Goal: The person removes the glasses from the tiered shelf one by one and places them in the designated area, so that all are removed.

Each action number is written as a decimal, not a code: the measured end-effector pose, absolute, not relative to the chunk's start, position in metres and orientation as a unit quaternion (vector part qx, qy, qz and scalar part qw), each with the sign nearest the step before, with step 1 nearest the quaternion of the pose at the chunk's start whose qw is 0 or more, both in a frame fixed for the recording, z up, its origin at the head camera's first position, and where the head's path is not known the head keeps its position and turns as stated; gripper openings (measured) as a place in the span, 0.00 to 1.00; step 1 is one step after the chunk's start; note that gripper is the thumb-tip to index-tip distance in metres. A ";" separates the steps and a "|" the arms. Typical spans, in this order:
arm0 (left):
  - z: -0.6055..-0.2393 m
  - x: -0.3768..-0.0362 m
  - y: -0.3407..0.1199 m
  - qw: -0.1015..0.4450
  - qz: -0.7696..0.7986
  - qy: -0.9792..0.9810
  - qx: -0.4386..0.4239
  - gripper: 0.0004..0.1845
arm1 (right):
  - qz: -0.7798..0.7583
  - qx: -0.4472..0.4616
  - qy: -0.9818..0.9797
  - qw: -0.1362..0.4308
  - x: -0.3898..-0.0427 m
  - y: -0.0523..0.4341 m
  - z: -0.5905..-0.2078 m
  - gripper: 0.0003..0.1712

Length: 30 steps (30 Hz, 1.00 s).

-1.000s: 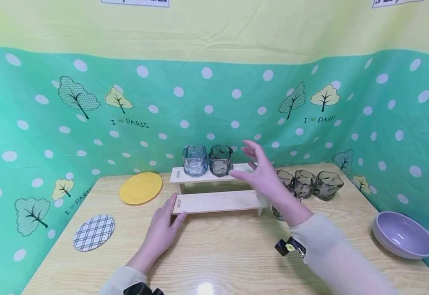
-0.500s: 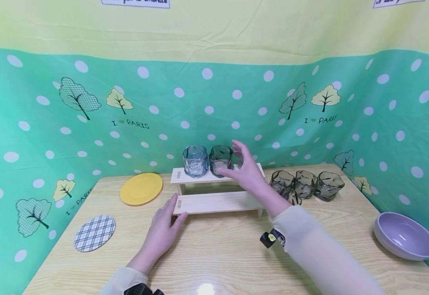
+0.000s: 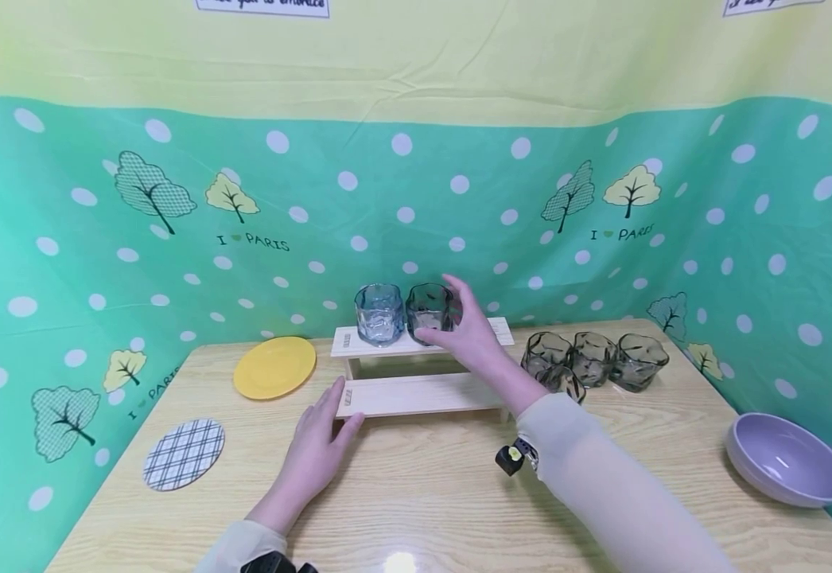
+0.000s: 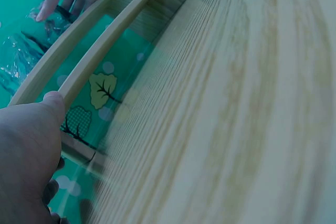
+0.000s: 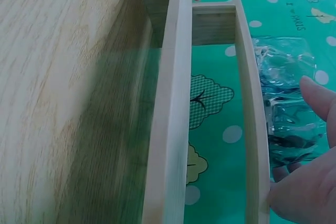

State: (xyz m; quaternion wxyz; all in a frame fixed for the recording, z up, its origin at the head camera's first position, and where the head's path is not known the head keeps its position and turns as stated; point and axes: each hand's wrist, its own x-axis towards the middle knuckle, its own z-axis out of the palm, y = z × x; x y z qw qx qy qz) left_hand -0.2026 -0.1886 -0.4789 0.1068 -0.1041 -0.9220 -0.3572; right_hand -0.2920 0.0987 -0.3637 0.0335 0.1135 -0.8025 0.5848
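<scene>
A two-tier wooden shelf rack stands in the middle of the table. My left hand holds the left end of its lower tier, thumb at the front edge, fingers along the side. On the upper tier stand a blue glass tumbler and, to its right, a dark grey glass tumbler. My right hand grips the grey tumbler from the right, its thumb in front and a finger behind the rim. In the right wrist view the two tumblers line the upper tier beside that hand.
Several grey glass tumblers stand right of the rack, partly behind my right forearm. A purple bowl sits at the right table edge. At left lie a yellow plate and a checked round mat. A patterned green curtain hangs behind.
My right hand has moved left from open air above the rack's right end to the grey tumbler and closed round it. The left hand has stayed on the rack.
</scene>
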 end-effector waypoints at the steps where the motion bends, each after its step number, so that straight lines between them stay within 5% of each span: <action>1: -0.479 -0.203 -0.188 0.107 -0.357 -0.922 -0.104 0.41 | 0.585 0.113 -0.802 0.033 -0.292 0.098 -0.364 0.63; 30: -0.480 -0.206 -0.190 0.086 -0.352 -0.927 -0.097 0.42 | 0.549 0.102 -0.828 0.054 -0.297 0.094 -0.370 0.60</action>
